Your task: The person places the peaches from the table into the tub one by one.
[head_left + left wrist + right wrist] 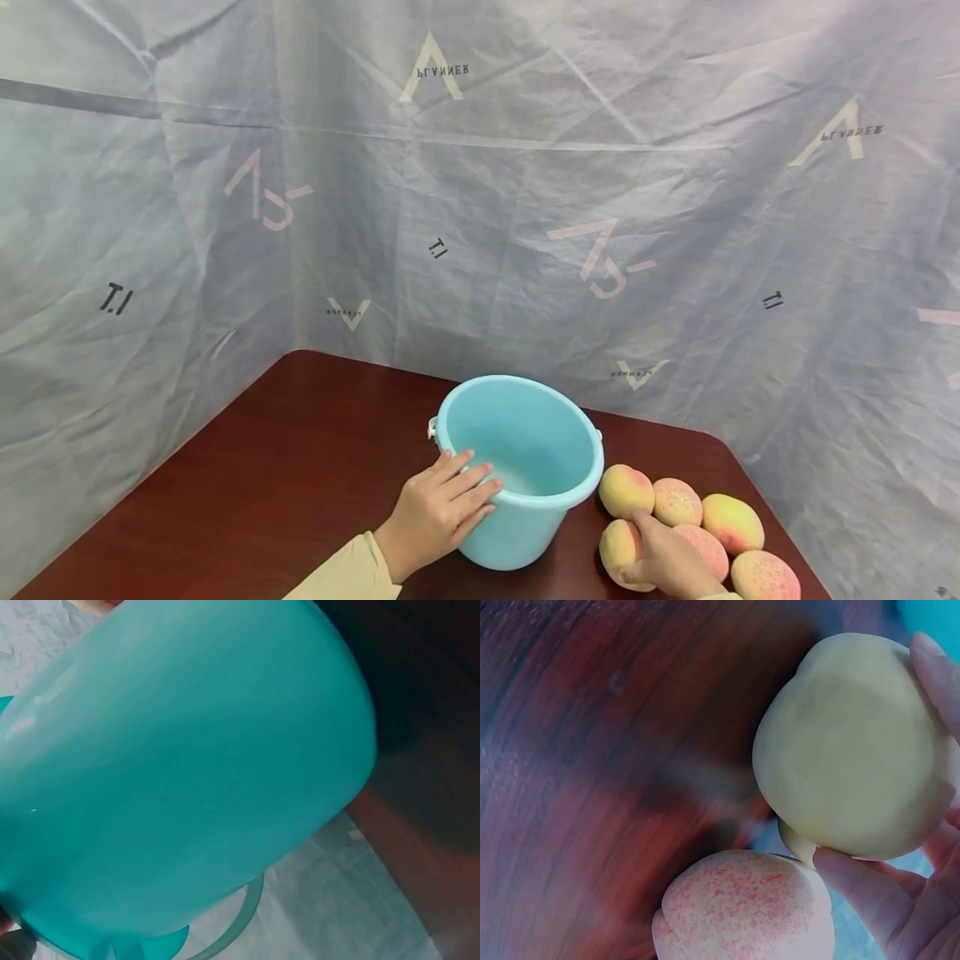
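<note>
A light blue bucket (517, 533) stands upright on the dark red table, its mouth showing no contents. My left hand (438, 512) holds the near left part of its rim, fingers lying over the edge. The bucket's wall (195, 750) fills most of the left wrist view. To the right of the bucket, my right hand (671, 558) grips a yellowish peach (618, 552) between thumb and fingers. In the right wrist view that peach (847, 750) appears close to the table, with a pink speckled peach (746, 907) beside it; whether it touches the table I cannot tell.
Several other peaches lie bunched at the right, including a yellow-pink one (626, 492) near the bucket, a yellow one (733, 523) and a speckled pink one (765, 577) near the table's right edge. Grey printed sheeting (480, 208) hangs behind the table (300, 450).
</note>
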{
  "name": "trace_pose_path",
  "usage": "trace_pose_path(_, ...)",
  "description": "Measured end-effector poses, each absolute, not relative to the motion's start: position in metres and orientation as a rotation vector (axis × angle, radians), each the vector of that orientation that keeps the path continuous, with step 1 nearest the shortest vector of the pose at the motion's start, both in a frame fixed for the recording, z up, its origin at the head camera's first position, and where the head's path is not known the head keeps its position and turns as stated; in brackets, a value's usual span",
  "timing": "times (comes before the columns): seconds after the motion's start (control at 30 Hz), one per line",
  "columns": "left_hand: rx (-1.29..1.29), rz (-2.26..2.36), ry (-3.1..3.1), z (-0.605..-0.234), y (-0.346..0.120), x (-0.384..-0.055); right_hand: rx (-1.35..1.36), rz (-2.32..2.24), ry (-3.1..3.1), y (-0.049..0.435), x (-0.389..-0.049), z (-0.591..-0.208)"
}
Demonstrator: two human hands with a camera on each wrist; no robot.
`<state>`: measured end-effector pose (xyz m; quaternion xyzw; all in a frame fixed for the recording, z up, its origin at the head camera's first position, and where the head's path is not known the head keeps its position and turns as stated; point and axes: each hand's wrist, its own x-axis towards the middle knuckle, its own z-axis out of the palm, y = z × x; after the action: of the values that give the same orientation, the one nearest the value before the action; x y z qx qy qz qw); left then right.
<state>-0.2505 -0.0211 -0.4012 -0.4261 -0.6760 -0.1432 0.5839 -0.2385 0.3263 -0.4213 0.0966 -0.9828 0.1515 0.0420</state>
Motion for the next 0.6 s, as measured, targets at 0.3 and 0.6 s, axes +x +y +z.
trace_pose_path(0.3,-0.972,-0.375,-1.556,-0.4028,-0.0199,-0.2503,0.444,0.478,-2.966,0.3287,-0.2355,-0.4255)
trace_pose_path(0.6,-0.986,-0.384,-1.587,-0.4019,-0.0201,-0.2509,0.749,0.651,-2.941,0.3306,-0.2363,-0.4237)
